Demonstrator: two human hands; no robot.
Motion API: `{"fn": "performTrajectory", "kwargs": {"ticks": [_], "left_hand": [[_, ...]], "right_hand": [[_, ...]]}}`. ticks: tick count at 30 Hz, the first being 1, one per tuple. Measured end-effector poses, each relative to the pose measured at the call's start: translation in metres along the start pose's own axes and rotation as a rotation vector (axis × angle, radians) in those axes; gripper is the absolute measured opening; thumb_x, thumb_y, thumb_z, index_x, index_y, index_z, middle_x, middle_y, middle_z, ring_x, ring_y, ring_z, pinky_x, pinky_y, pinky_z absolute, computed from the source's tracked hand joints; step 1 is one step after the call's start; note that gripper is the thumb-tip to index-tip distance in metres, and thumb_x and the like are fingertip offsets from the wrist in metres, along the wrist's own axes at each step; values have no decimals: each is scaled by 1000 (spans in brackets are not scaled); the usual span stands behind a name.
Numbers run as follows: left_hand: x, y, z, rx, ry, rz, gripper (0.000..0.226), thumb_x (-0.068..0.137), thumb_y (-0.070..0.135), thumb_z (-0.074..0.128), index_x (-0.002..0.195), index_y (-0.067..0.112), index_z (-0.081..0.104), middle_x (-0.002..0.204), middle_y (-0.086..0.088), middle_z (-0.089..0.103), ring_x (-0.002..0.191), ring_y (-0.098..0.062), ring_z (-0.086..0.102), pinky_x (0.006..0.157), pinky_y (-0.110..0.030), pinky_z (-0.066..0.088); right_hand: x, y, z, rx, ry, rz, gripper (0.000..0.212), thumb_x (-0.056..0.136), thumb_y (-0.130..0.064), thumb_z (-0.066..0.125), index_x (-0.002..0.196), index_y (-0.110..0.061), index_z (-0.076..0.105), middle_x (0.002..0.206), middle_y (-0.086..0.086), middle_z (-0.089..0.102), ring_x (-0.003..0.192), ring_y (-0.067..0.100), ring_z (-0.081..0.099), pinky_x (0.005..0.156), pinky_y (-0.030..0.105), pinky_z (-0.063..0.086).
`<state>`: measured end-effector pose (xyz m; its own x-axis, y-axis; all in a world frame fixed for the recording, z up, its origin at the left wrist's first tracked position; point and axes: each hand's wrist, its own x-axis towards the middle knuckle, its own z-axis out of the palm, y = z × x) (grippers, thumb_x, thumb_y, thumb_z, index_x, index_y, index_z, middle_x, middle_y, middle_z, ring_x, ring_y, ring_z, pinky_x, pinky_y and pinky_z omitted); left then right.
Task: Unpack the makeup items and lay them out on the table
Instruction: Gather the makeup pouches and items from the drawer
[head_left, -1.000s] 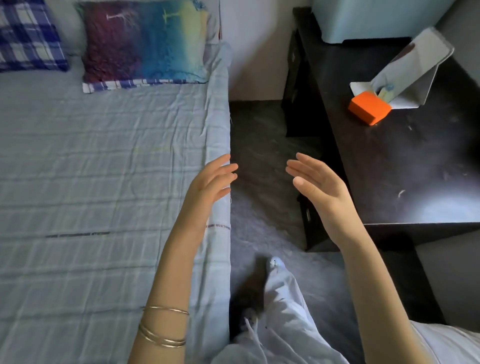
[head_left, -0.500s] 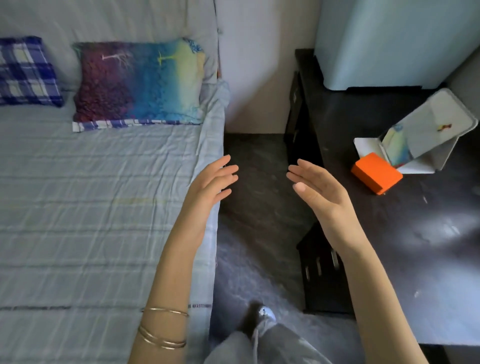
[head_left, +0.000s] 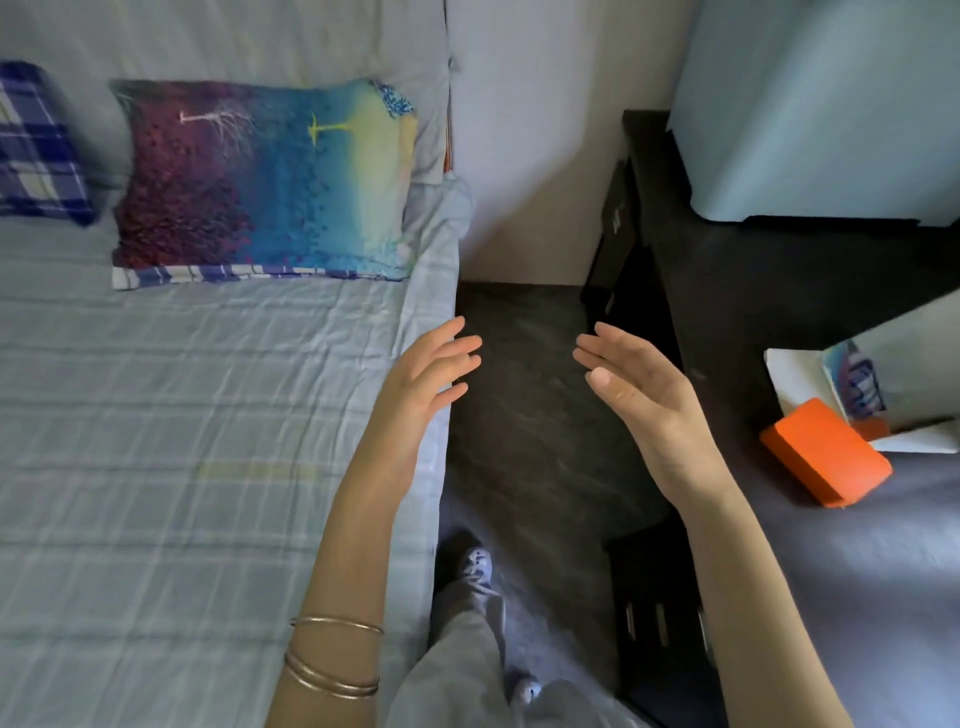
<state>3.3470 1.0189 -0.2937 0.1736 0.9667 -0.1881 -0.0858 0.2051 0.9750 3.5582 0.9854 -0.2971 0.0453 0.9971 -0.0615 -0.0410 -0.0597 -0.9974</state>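
Compared with the earlier frame, the view has tipped upward and to the left, so the orange box (head_left: 826, 451) now sits lower and closer to the right edge, while both hands hold much the same pose in mid-frame.

Filling the left side, the bed (head_left: 182, 441) wears a pale checked sheet, with a multicoloured pillow (head_left: 265, 179) at its head and a blue plaid pillow (head_left: 36, 145) at the far left. On the right stands the dark table (head_left: 857, 545), carrying a large pale blue appliance (head_left: 831, 104) at its back. Between bed and table runs a strip of dark floor (head_left: 530, 415).

Near the table's right edge, a white folding mirror (head_left: 883, 384) stands tilted, and the orange box lies just in front of it, touching its base. No other makeup item can be made out.

Above the floor gap, the left hand (head_left: 426, 379) and right hand (head_left: 644, 395) hover apart, palms facing each other, each grip released and holding nothing. Thin bangles (head_left: 332, 654) ring the left forearm.
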Motion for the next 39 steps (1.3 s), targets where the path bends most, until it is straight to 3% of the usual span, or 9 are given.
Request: {"fn": "performTrajectory", "kwargs": {"ticks": [4,9,17,27,33,39], "left_hand": [[61,17,-24,9,-3,20,36,79,32,52,114,37,57,120,7,64,113,-7,61,94,-27,44],[120,32,-40,11,-28,31,32,88,27,48,117,35,56,123,7,63,114,-6,60,95,-27,44],[196,38,-23,14,-69,-13,50,67,39,61,118,34,57,120,8,65,111,-4,61,94,-26,45],[331,61,35,64,-108,-8,39,74,32,54,113,36,55,119,9,63,115,-9,59,99,-29,44],[393,71,61,45,-84,-7,51,71,38,61,121,30,54,122,6,63,116,-10,58,97,-28,45],[439,67,68,30,-89,-70,56,59,50,60,113,36,56,120,5,63,117,-11,58,98,-29,45]], "right_hand": [[61,-17,15,-38,-4,-14,52,80,-24,62,131,-16,52,127,0,62,119,8,57,97,18,46],[120,-24,28,-45,7,-36,54,79,-26,62,131,-17,52,127,-2,61,118,7,57,93,15,47],[194,-19,12,-69,40,-1,57,77,-29,63,132,-18,51,127,-4,61,117,5,58,96,16,46],[321,-28,-54,-41,74,-25,54,77,-27,63,130,-20,52,126,-4,62,116,4,58,96,16,46],[386,-30,-84,-28,43,-4,55,77,-25,64,130,-19,52,126,-3,62,117,5,57,99,18,45],[429,-20,-96,-6,58,42,51,79,-21,63,129,-19,52,125,-3,61,118,5,57,94,14,46]]}}
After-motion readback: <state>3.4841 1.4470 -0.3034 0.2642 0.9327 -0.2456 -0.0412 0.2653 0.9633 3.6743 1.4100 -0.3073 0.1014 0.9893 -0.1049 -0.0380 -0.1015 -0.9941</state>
